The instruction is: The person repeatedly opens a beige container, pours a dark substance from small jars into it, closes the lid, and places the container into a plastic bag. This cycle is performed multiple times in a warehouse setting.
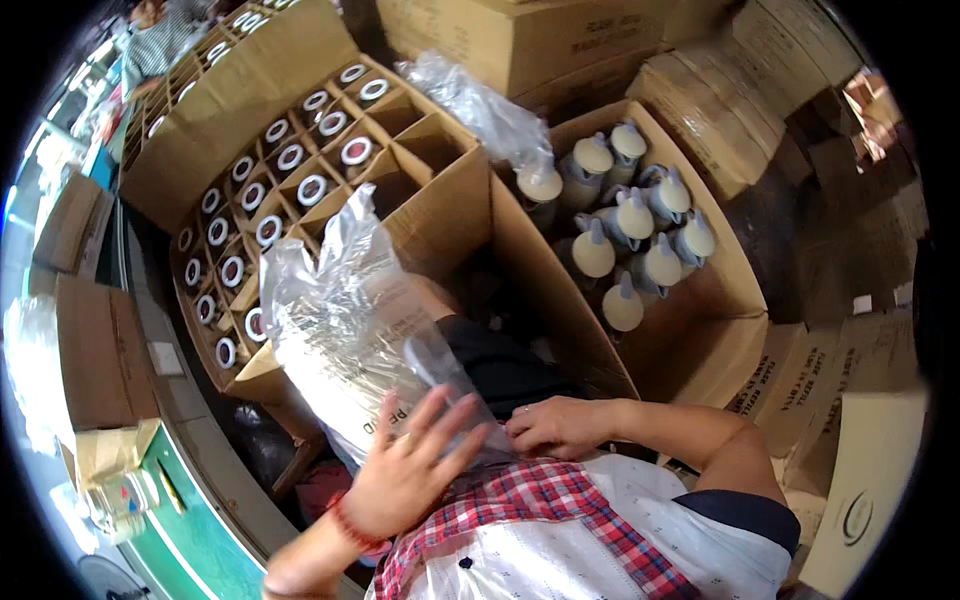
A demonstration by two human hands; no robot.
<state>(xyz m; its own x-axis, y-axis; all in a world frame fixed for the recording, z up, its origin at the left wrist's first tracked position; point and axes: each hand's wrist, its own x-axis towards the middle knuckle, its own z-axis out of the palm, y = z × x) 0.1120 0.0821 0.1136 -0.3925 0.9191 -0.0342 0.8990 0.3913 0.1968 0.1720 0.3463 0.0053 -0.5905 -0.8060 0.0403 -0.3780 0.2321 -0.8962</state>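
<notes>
Clear plastic bag (pixel 350 325) lies mid-scene, near side. Left hand (pixel 408 475) spread wide over its near end, gripping nothing; contact unclear. Right hand (pixel 558 426) half-curled at its near right edge, can't tell if pinching. Divided carton (pixel 450 198) far left; open carton (pixel 695 365) with grey pitchers (pixel 633 218) right.

At eight o'clock, a green table (pixel 205 530) carries a slim yellowish tool (pixel 171 488), with a clear container (pixel 128 496) at its nine o'clock. Near centre, a dark-clothed leg (pixel 505 366) bears a clear plastic bag (pixel 345 325).
</notes>
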